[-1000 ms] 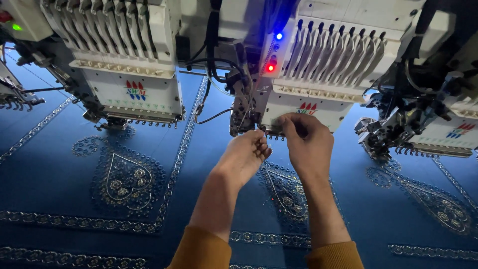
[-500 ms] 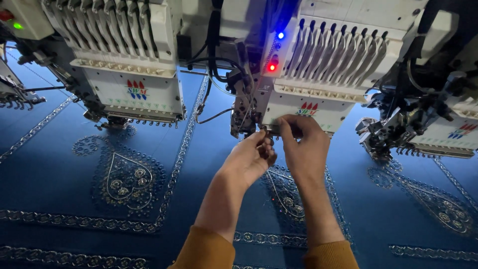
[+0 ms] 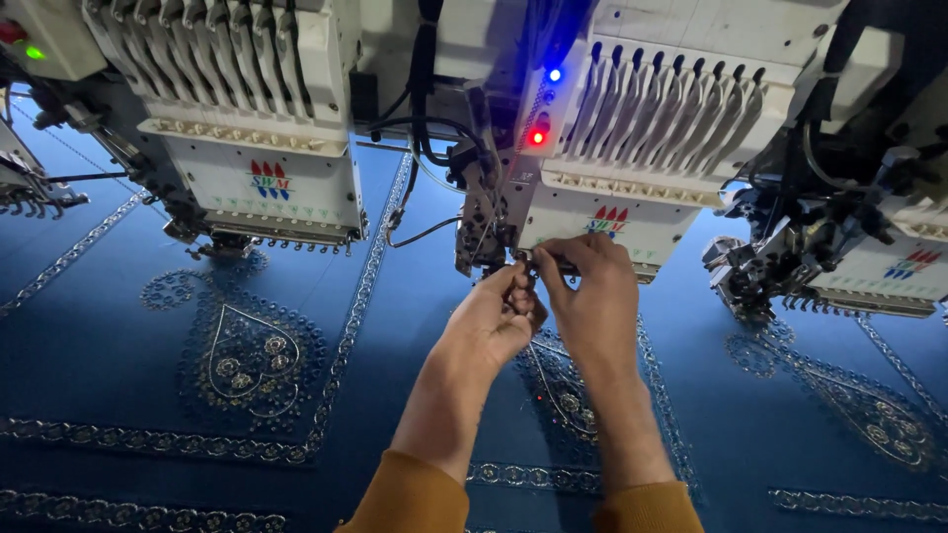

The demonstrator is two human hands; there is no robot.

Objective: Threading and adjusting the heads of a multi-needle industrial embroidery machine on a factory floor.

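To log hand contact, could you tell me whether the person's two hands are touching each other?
Touching: the head view shows the left hand fingertips pressed against the right hand fingers, no gap, below the embroidery head.

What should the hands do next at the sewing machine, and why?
Probably a tiny pull with the right hand, drawing whatever it pinches through the needle area of the embroidery head. Both hands meet just under it, the left hand pinching beside the right. Any thread is too fine to see. The red light is lit.

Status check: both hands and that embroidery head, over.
Left hand and right hand pinched together at needle area of embroidery head. Thread too fine to confirm. Blue fabric underneath.
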